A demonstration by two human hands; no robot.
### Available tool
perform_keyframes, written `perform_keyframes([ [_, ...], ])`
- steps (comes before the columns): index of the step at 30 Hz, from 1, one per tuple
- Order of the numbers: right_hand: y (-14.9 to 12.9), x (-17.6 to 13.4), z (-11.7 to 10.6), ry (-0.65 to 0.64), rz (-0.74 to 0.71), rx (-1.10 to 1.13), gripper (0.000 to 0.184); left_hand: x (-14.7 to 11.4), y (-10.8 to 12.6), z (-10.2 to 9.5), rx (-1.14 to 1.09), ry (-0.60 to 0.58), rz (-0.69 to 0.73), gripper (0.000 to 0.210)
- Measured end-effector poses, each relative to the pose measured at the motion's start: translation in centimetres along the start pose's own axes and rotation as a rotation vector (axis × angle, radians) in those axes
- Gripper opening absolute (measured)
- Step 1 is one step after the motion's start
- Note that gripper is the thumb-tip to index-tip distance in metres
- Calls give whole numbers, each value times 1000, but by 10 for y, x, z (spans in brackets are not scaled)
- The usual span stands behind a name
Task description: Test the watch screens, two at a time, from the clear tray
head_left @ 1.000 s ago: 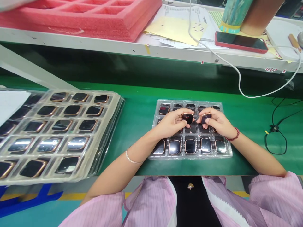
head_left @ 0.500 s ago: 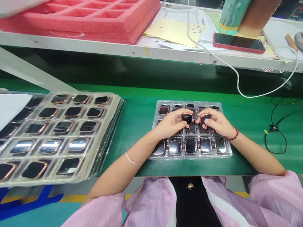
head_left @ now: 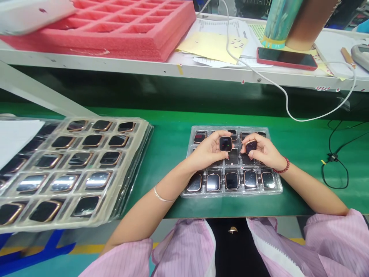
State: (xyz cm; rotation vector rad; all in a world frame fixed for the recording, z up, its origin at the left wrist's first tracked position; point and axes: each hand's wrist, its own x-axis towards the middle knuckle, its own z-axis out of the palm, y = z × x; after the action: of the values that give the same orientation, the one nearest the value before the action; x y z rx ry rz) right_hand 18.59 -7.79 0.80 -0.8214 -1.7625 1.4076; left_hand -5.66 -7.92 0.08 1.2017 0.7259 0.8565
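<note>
Between the thumb and fingers of my left hand (head_left: 208, 151) is a square smartwatch body (head_left: 225, 144) with a gold rim, its lit screen showing small coloured marks. My right hand (head_left: 266, 152) grips a second watch body (head_left: 250, 146), dark-screened and tilted. Both are held above a clear plastic tray (head_left: 232, 194) on the green bench. Several more watch bodies lie in its pockets, such as one in the front row (head_left: 231, 181). A middle pocket (head_left: 231, 157) under my hands holds no watch. My hands hide parts of the tray's middle rows.
To the left, stacked trays (head_left: 115, 184) hold many watch bodies, with white paper (head_left: 17, 138) over part of them. A shelf (head_left: 138, 71) above carries pink foam (head_left: 155, 42), papers and a phone (head_left: 286, 58). A white cable (head_left: 285, 100) hangs from it; black cables (head_left: 334, 157) lie right.
The watch in my left hand has turned to face the camera, and its screen now shows coloured marks. My hands have moved slightly apart. The whole view has shifted a little.
</note>
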Motion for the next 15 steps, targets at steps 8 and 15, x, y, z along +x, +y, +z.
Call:
perform_keyframes([
  [8,-4,-1,-2,25,67,86,29,-13,23,9,-107,-81,-104,63],
  [15,5,-5,-9,47,123,122,32,-61,78,56,-386,-940,-362,58],
])
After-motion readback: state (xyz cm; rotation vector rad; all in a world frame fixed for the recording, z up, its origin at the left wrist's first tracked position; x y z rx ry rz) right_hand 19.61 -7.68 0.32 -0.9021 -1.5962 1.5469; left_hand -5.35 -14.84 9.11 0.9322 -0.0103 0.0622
